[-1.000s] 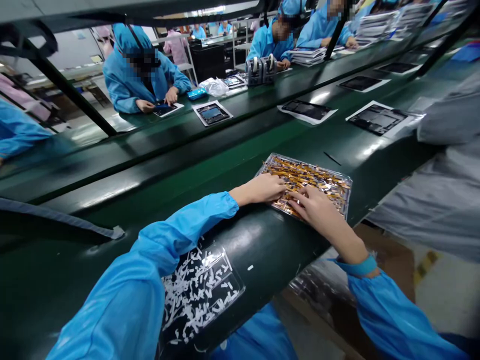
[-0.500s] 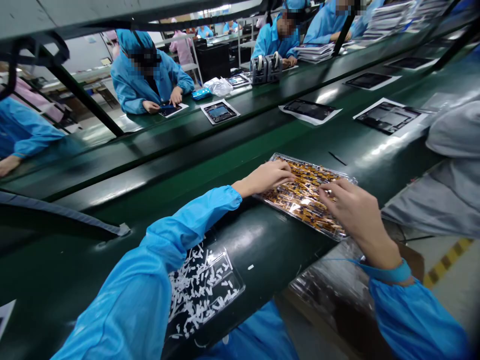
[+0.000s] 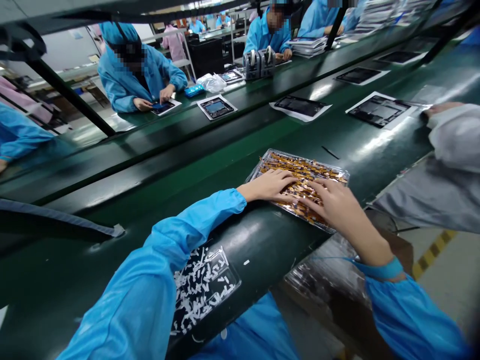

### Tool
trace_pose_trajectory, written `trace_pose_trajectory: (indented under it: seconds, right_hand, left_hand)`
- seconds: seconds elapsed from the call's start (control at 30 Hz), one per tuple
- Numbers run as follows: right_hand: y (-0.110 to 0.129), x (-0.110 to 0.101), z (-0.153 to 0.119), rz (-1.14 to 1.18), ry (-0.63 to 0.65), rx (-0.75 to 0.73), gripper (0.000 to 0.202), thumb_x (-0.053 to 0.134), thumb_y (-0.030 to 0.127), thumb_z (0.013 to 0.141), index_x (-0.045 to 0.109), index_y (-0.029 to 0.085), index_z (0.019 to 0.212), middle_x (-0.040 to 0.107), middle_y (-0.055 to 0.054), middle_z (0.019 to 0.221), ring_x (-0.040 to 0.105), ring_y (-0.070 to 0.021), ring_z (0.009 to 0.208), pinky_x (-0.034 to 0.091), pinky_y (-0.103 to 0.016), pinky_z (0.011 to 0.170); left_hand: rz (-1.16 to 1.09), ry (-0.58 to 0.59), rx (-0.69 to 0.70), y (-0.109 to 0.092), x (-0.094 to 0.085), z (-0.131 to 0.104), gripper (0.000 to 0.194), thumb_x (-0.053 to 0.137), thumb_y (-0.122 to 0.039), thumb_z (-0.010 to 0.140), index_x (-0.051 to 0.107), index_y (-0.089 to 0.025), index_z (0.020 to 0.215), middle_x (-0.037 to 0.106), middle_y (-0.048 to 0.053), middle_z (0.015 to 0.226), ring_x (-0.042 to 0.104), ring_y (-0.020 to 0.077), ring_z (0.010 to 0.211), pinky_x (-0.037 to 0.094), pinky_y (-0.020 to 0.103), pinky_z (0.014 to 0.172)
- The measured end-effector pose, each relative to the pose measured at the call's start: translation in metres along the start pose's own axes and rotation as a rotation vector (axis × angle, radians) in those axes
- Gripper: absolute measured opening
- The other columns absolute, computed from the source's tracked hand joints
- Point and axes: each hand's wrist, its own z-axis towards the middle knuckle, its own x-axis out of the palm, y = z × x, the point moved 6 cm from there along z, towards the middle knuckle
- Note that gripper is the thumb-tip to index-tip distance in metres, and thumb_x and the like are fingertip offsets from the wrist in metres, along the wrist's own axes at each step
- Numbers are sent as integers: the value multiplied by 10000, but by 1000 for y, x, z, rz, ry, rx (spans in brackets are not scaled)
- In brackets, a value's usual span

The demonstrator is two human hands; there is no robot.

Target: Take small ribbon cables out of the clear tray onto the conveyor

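A clear plastic tray (image 3: 255,170) full of orange and dark flex cables (image 3: 296,167) lies on the green work surface. My left hand (image 3: 270,185) reaches over the tray's near left part, its fingers stretched out and the thumb apart, touching the cables. From the right, my right hand (image 3: 335,202) rests over the near right part, fingers extended, with a gap between thumb and forefinger. Neither hand visibly holds a piece. Nearer me, partly behind my left sleeve, lies another clear tray (image 3: 237,284) with many small white strips (image 3: 202,280).
Dark device panels (image 3: 375,111) on white sheets lie along the green conveyor (image 3: 232,142). At right, a grey-sleeved person (image 3: 450,130) works at one panel. Co-workers in blue (image 3: 146,75) sit opposite. A black strip (image 3: 330,152) lies beyond the tray; below the edge is a plastic-covered box (image 3: 318,275).
My left hand has moved nearer the tray's close edge, its fingers spreading. My right hand's fingers have opened and shifted left. A grey-sleeved hand now shows at a panel. The view has shifted slightly.
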Motion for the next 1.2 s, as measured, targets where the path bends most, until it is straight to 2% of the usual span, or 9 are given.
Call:
trace_pose_trajectory:
  seconds: [0.13, 0.3, 0.43, 0.53, 0.7, 0.83, 0.97, 1.07, 1.2]
  right_hand:
    - [10, 18, 7, 50, 48, -11, 526, 383, 517, 1044, 662, 130, 1265, 664, -212, 1176, 596, -353, 1060, 477, -485, 894]
    - [11, 18, 4, 94, 24, -10, 497, 435, 499, 1031, 632, 168, 1346, 642, -196, 1260, 573, -353, 1128, 457, -508, 970]
    - [10, 18, 0, 104, 22, 1, 504, 448, 509, 1028, 650, 150, 1318, 660, -196, 1230, 577, -349, 1090, 467, -502, 948]
    - [9, 17, -1, 99, 16, 6, 476, 476, 501, 1021, 683, 148, 1263, 657, -201, 1234, 557, -366, 1147, 452, -517, 975]
    - [12, 18, -1, 142, 4, -16, 482, 500, 494, 1014, 659, 158, 1320, 667, -194, 1261, 566, -365, 1163, 452, -512, 979]
    - [15, 17, -3, 155, 2, -30, 413, 481, 461, 1028, 691, 186, 1253, 686, -165, 1184, 596, -321, 1088, 468, -476, 976]
    - [18, 19, 0, 135, -27, 7, 520, 483, 495, 1018, 590, 155, 1397, 626, -208, 1319, 558, -370, 1193, 454, -526, 1010]
    - [22, 24, 3, 129, -14, -11, 547, 469, 500, 1022, 567, 123, 1406, 637, -211, 1304, 566, -370, 1181, 465, -517, 1007]
    - [19, 24, 4, 143, 3, -57, 429, 444, 433, 1040, 631, 168, 1321, 684, -175, 1211, 607, -330, 1107, 492, -487, 984]
  left_hand:
    - [83, 36, 20, -2, 3, 6, 545, 447, -550, 1039, 606, -123, 1339, 612, 188, 1355, 586, 313, 1224, 414, 424, 1058]
    - [59, 38, 48, 0, 3, 6, 356, 392, -344, 1080, 641, -148, 1244, 662, 162, 1273, 608, 276, 1174, 443, 404, 1012]
    - [-27, -16, 62, -1, -8, 3, 379, 394, -368, 1083, 641, -144, 1263, 649, 161, 1286, 615, 251, 1164, 449, 373, 1043]
    - [-73, -72, -27, 10, -15, 2, 431, 369, -406, 1089, 634, -132, 1290, 624, 167, 1334, 601, 248, 1199, 434, 376, 1091]
    - [-148, 31, -54, 24, -4, 3, 409, 339, -340, 1100, 641, -138, 1286, 644, 139, 1335, 587, 218, 1250, 393, 355, 1159]
    - [-158, 16, -70, 32, -4, 4, 338, 404, -275, 1074, 642, -157, 1284, 617, 137, 1347, 583, 210, 1256, 407, 343, 1153]
    - [-157, -31, -134, 40, -6, 8, 392, 494, -315, 1041, 561, -139, 1384, 549, 177, 1397, 549, 249, 1295, 408, 381, 1156]
    - [-152, 17, -137, 43, -1, 13, 368, 520, -270, 1022, 588, -127, 1354, 598, 168, 1353, 571, 263, 1255, 422, 398, 1133]
    - [-152, 31, -116, 44, -1, 16, 316, 490, -155, 1000, 652, -147, 1271, 673, 139, 1273, 606, 249, 1184, 438, 400, 1096]
